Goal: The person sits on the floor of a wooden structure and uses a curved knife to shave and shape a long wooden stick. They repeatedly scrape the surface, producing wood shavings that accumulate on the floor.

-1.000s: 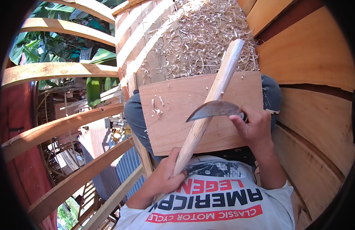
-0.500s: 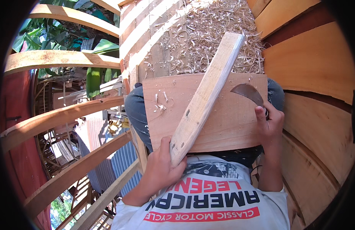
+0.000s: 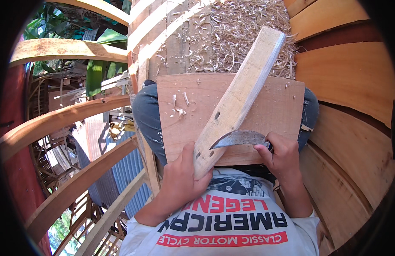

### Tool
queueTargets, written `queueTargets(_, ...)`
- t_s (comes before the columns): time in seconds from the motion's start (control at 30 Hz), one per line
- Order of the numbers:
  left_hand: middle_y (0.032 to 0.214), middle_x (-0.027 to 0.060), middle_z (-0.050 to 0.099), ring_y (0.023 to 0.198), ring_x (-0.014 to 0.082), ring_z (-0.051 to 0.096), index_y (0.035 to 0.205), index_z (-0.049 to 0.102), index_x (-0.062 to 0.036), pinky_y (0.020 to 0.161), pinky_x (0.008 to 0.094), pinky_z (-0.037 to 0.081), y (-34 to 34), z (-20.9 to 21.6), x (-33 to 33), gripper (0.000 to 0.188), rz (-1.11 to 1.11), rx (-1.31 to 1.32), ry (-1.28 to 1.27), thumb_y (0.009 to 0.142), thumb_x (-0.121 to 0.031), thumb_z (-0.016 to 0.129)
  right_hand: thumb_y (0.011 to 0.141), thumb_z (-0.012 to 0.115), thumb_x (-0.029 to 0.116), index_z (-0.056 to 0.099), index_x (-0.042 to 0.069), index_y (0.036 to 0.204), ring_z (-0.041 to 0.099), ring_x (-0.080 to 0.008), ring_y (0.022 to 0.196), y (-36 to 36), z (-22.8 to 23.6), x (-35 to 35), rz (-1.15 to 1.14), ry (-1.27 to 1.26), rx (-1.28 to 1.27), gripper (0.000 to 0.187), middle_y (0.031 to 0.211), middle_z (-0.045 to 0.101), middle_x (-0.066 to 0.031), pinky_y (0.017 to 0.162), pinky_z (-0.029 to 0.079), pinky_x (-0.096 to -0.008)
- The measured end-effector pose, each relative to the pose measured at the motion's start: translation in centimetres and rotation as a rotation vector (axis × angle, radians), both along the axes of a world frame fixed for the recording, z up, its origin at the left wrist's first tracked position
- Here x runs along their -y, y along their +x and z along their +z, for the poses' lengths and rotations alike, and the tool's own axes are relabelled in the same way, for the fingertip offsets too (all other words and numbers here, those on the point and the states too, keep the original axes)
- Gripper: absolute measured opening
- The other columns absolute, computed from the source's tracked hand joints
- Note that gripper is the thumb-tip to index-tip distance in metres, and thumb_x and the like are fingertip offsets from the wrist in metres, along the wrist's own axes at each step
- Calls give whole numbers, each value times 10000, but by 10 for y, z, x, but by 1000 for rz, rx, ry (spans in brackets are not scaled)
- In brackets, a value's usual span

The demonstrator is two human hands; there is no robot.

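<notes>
Wood nearly everywhere: curved ribs [image 3: 65, 115] at left, 4 or so in view, w/ green leaves behind them. 1 flat lap board [image 3: 274, 106] lies across the person's knees in dark jeans [image 3: 144, 115]; a few loose curls sit near its upper left corner. 1 long pale wood slat [image 3: 238, 100] lies diagonally on the board, low end at the board's near edge, high end past its far edge over a heap of shavings [image 3: 223, 34]. Slat shows 3 small dark holes, 1 mid-length, 2 close to the low end.

Left hand [image 3: 180, 179]: clenched round the slat's low end at the board's near edge, thumb up along the slat's left side, fingers wrapped under.

1 curved knife blade [image 3: 239, 138], dull grey, lies across the slat just above the left hand, tip pointing left, edge touching the slat's right side.

Right hand [image 3: 283, 155]: closed tight on the knife handle near the board's near right corner; handle mostly hidden in the fist, only a dark bit shows.

Right side: broad planks [image 3: 347, 77] of a curved wall, approx 4 visible.
</notes>
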State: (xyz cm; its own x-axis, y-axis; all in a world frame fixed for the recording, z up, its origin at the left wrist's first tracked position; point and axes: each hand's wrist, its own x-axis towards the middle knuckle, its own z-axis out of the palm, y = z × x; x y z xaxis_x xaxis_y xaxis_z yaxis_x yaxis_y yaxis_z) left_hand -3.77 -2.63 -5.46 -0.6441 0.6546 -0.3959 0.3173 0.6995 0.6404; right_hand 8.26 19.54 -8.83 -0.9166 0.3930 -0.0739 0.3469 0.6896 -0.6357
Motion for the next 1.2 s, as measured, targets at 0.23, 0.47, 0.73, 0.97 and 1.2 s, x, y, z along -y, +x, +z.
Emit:
queueTargets(0.23,835,255,632,729,403,664,1231,422,61,604,430,526,2,-2,2,675,65,18,23,686,-183,737,743,720,542,534,63,585,538,-283,453,-12,-5,-14,-9,218,-15,538,508,485,-96,441,403,-355)
queueTargets(0.47,825,249,645,741,411,668,1195,444,9,630,423,531,9,2,9,560,43,110,27,719,-130,705,859,643,491,528,-13,656,522,-336,488,-5,-18,-78,-410,178,27,555,534,466,-182,463,385,-366)
queueTargets(0.73,840,243,646,745,406,669,1208,426,26,623,424,532,4,-2,-4,605,75,40,22,709,-146,723,770,710,520,513,48,594,520,-291,453,-9,3,-2,26,91,-3,541,517,480,-119,440,390,-359)
queueTargets(0.97,855,253,634,730,401,665,1250,408,54,610,431,529,8,-5,-1,684,91,43,31,692,-175,729,721,698,599,508,75,562,535,-274,448,-13,-10,-10,22,220,-18,579,501,485,-92,422,391,-348)
queueTargets(1.2,839,250,647,757,418,670,1213,436,6,640,409,536,10,-2,-1,587,106,90,6,727,-161,718,813,657,550,531,19,615,524,-303,458,-22,-21,-42,-175,253,-67,581,513,470,-144,439,382,-368)
